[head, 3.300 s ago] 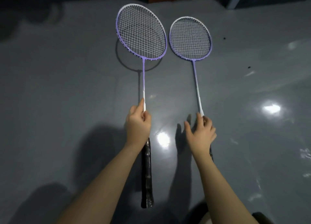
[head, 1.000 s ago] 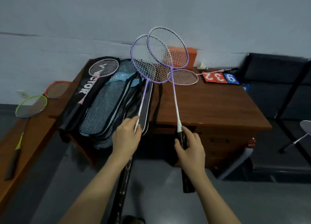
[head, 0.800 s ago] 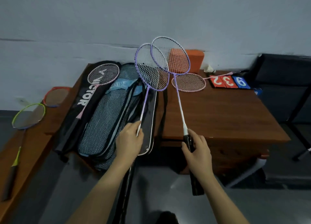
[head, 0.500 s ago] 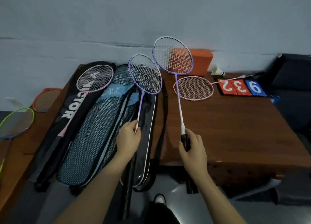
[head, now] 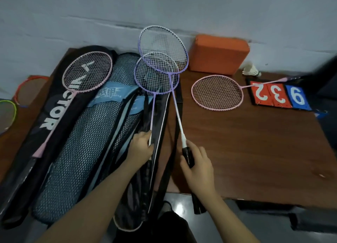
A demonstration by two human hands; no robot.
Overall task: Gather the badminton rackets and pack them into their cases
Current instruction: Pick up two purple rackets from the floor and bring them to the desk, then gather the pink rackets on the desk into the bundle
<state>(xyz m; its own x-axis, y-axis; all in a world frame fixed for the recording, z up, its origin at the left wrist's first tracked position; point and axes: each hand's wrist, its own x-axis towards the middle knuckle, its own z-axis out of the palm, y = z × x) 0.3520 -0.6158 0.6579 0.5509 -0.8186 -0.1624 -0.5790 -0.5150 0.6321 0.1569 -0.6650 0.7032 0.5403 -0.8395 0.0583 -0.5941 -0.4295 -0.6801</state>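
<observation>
Head view, the only one: we see the left hand [head: 141, 146] with fingers curled round the lower shaft of a purple racket [head: 155, 78], just above its black grip; that racket's head lies over the top end of a black white-piped case [head: 160, 126] near the middle of the wooden table [head: 246, 142]. The right hand [head: 197, 163] wraps the top of the black grip of a second purple racket [head: 163, 49], thumb along the handle, shaft slanting up and left so its head overlaps the first racket's head and reaches toward the table's back edge by the wall. We cannot tell if this second head touches the first or floats above it. On the left part of the table a black VICTOR case [head: 52, 118] lies lengthwise with a pink racket [head: 87, 73] resting on top of it. Beside it, between the VICTOR case and the piped case, is a mesh-fronted blue case [head: 82, 142]; the cases' lower ends hang past the front edge. A second pink racket [head: 218, 92] lies flat toward the back right, its handle running toward the right edge over red and blue number cards [head: 279, 95]. An orange block [head: 218, 54] sits at the back edge against the wall, a white shuttlecock [head: 251, 71] just to its right. Off the left edge, on a lower wooden surface, a red-framed racket [head: 31, 89] and a green-framed racket [head: 8, 115] are partly in view.
</observation>
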